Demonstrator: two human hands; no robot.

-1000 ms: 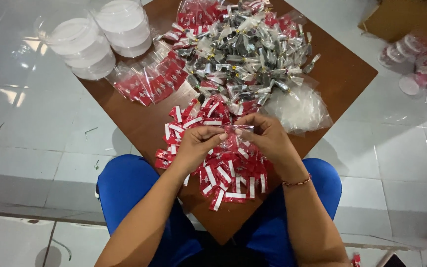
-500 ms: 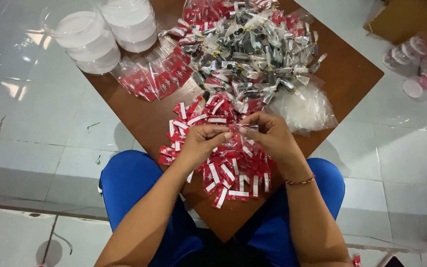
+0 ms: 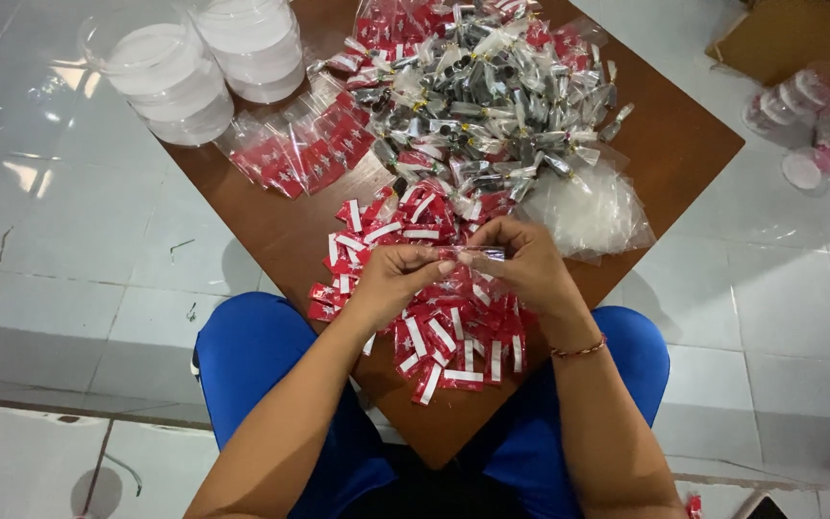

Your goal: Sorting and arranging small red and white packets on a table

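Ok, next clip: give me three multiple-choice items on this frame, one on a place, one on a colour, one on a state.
1. Where do the stacked clear tubs stand?
A. the far left corner of the brown board
B. on the person's lap
C. beside the cardboard box

2. What colour are the small flat packets heaped under the hands?
A. green and yellow
B. red and white
C. plain black

3. How is the small clear packet held?
A. lying loose on the board
B. in the left hand alone
C. pinched between left hand and right hand

Answers: 1 A, the tubs sit at the board's far left edge. 2 B, red wrappers with white strips. 3 C, fingertips of both hands meet on it.
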